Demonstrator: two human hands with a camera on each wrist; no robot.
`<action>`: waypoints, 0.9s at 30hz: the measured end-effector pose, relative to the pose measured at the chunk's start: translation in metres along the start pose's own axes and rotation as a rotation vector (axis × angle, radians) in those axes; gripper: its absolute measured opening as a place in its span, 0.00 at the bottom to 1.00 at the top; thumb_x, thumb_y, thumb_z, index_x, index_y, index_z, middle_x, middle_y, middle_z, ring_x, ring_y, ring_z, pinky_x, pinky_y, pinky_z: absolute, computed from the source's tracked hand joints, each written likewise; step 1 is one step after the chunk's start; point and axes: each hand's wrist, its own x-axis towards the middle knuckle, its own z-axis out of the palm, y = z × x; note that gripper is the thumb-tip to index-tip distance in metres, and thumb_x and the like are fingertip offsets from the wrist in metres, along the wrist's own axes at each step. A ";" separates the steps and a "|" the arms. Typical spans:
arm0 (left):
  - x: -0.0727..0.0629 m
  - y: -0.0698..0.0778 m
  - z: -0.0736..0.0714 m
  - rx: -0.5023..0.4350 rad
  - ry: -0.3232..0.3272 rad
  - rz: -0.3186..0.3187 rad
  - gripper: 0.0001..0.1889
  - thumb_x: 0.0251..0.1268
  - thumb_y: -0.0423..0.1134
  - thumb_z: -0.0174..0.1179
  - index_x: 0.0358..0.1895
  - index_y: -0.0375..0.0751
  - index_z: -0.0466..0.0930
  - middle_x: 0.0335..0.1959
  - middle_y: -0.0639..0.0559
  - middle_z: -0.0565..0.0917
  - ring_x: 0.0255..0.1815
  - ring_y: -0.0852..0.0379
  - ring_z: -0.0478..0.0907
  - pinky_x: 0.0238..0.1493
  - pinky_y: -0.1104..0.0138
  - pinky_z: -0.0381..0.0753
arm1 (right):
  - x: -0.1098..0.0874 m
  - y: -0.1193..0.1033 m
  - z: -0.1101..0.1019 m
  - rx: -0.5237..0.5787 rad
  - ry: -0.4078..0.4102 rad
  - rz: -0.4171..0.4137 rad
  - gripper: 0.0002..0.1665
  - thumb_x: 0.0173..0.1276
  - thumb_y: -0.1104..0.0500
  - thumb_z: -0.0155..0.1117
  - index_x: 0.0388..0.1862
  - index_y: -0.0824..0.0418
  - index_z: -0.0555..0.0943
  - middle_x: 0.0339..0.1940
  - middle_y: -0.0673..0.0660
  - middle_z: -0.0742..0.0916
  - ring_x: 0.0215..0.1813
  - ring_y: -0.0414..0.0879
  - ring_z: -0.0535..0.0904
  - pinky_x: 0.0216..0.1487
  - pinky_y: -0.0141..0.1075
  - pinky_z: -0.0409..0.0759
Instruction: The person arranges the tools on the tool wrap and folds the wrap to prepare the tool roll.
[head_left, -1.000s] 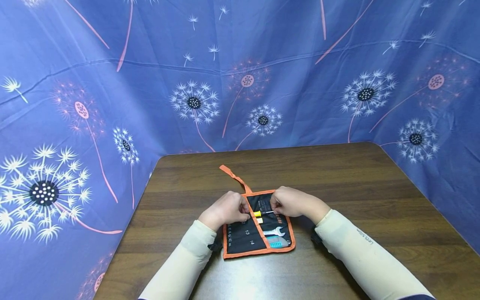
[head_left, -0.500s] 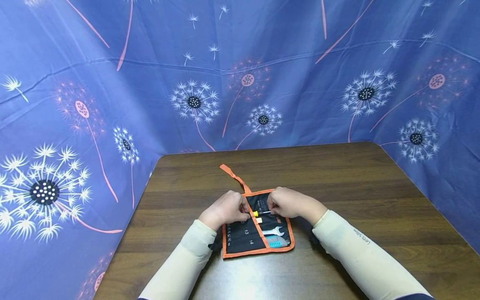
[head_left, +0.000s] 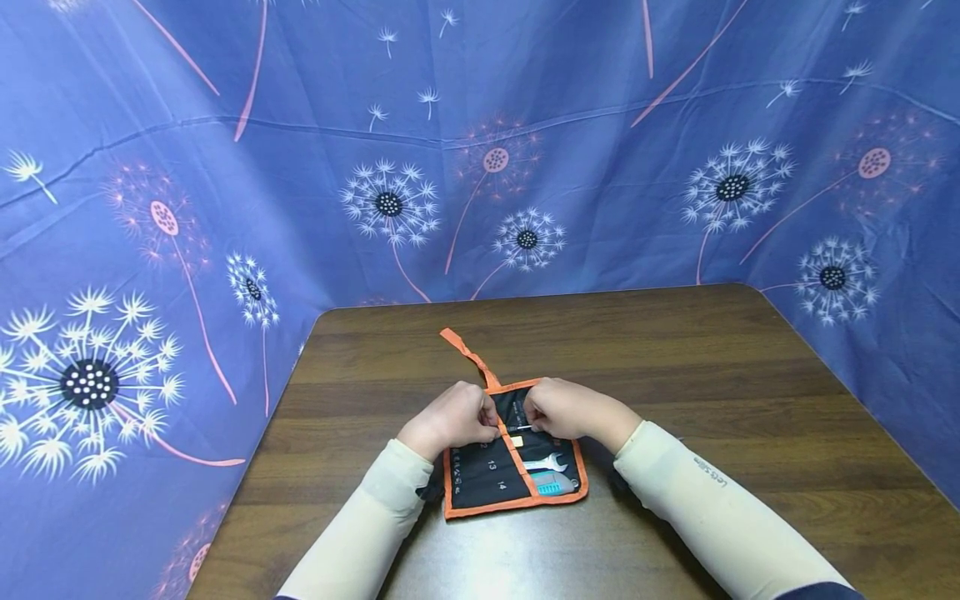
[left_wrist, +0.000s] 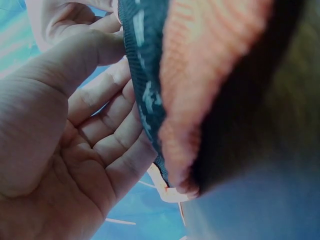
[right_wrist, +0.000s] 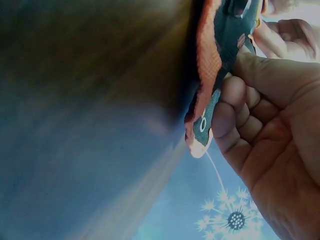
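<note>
A black tool pouch with orange trim [head_left: 480, 492] lies unfolded on the table. My left hand [head_left: 453, 417] pinches the orange edge of its pocket band near the far end; in the left wrist view, the left hand's fingers [left_wrist: 110, 125] lie behind the black fabric. My right hand [head_left: 566, 407] pinches a screwdriver [head_left: 523, 427] by its thin metal shaft, with its handle end inside the pocket. An open-end wrench [head_left: 545, 462] and a teal-handled tool [head_left: 552, 482] sit in pockets nearer me. A small pale yellow piece [head_left: 517, 441] shows between them and the screwdriver.
An orange strap [head_left: 468, 354] runs from the pouch's far edge across the brown wooden table [head_left: 675, 350]. A blue dandelion-print cloth [head_left: 585, 150] hangs behind the table and at both sides.
My right hand has moved left with the screwdriver, and its yellow handle has slid into the pocket out of sight. My left hand has stayed on the pocket edge.
</note>
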 end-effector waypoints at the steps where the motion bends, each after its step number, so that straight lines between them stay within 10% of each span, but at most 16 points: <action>1: 0.000 0.000 0.000 -0.002 -0.003 0.000 0.12 0.61 0.38 0.75 0.21 0.54 0.83 0.17 0.68 0.77 0.19 0.67 0.71 0.27 0.71 0.72 | 0.001 -0.001 0.000 -0.002 0.000 0.001 0.16 0.69 0.69 0.70 0.24 0.52 0.83 0.20 0.42 0.79 0.21 0.35 0.75 0.28 0.33 0.76; 27: 0.000 0.000 0.000 0.021 -0.017 -0.005 0.11 0.61 0.39 0.74 0.24 0.54 0.84 0.18 0.67 0.78 0.20 0.66 0.72 0.28 0.70 0.73 | 0.004 -0.010 0.003 -0.032 0.004 -0.030 0.15 0.70 0.67 0.70 0.24 0.53 0.83 0.18 0.42 0.77 0.22 0.35 0.71 0.29 0.32 0.74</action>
